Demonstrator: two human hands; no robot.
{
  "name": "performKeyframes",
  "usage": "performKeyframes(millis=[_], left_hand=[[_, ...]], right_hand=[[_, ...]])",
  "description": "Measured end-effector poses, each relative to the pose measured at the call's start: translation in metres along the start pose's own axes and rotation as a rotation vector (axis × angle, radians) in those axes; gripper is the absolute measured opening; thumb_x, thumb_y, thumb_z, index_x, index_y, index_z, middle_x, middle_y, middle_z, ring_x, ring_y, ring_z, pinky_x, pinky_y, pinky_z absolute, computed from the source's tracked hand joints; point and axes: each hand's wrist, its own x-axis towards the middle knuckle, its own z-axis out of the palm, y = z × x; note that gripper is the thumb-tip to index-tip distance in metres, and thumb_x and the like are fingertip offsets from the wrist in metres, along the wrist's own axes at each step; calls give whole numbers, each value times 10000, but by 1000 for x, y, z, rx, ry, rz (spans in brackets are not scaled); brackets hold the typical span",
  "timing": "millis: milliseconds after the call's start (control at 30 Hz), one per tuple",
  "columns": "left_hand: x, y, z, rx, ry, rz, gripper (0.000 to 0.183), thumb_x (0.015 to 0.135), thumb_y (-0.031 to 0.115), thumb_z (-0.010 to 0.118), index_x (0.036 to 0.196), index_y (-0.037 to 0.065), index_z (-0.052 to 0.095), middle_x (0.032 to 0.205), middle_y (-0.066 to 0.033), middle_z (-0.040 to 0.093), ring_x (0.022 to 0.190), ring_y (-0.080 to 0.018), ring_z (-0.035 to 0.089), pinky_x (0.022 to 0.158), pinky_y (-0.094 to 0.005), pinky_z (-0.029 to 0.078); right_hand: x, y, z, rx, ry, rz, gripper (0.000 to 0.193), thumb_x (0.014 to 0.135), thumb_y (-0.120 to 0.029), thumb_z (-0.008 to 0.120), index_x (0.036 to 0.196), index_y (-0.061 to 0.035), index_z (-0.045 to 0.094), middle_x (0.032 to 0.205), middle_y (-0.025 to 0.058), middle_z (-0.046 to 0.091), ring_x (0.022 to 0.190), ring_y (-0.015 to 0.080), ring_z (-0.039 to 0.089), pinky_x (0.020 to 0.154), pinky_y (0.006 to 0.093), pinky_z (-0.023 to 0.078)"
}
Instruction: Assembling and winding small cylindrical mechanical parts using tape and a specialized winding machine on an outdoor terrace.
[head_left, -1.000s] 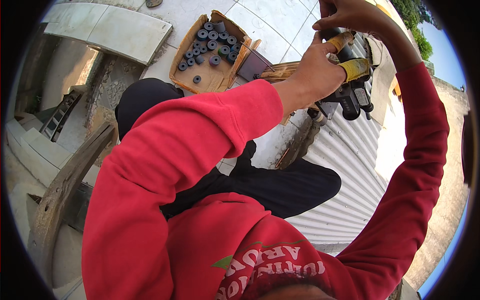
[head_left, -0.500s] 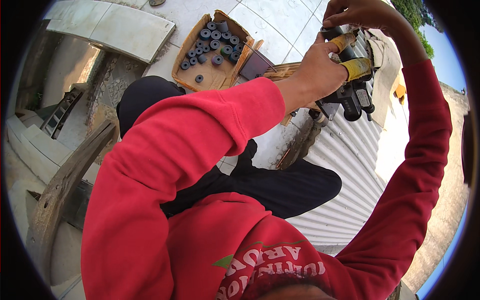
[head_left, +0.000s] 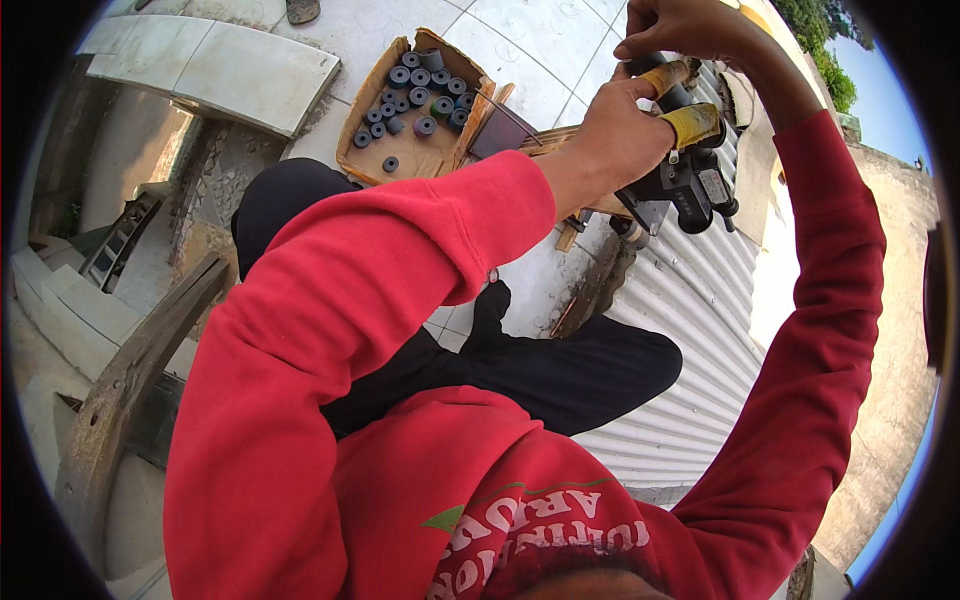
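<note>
Evidently, the work sits in the upper right of the frame, where a smooth black cylinder (head_left: 676, 97) lies under the fingers of the bare left hand (head_left: 622, 132), just above a black machine with rounded housings (head_left: 690, 192). Two fingers in dirty yellow wrapping (head_left: 692, 126) curl over the cylinder with a gap between them; I cannot tell whether they clamp it or only press on it. The right hand (head_left: 680, 28) arches at the top edge, wrist bent, fingertips brought close together near the cylinder's upper end; whether they pinch it does not show.

To do this well, I would judge, the pressure should be light and even, with the wrapped fingers taking the contact and bare skin, as well as the loose red sleeves (head_left: 480, 225), clear of any part that may turn. A steady right hand at the end should help hold the cylinder straight.

Much is hard to make out: the left palm's underside, the cylinder's far end, and how it meets the machine. Upper centre, a torn brown cardboard box (head_left: 425, 165) holds short dark cylinders with central holes (head_left: 425, 127), some overlapping.
</note>
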Motion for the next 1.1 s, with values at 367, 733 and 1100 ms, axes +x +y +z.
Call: performKeyframes(millis=[367,733,1100], left_hand=[[-10,4,-2,-127,-41,-85,523,1009,82,696,1505,65,530,1138,-64,721,997,-94,721,833,-210,603],[-64,-28,-57,-215,12,-323,369,1161,275,385,1445,89,530,1348,-89,644,1231,-203,637,1001,-358,558],[-193,-67,-65,-512,16,-524,453,1111,327,538,1515,133,477,1442,-67,595,1256,-197,604,1088,-407,507]], right_hand=[[-61,9,1,288,543,18,636,918,-590,760,1164,-4,735,1023,144,742,979,237,691,829,377,542],[-138,7,219,1057,1467,-286,191,1028,-111,719,1210,-53,710,940,-26,685,781,4,578,674,179,436],[-179,-112,413,1699,1048,-81,584,927,-65,782,1461,-52,549,1200,71,667,992,122,612,826,265,494]])
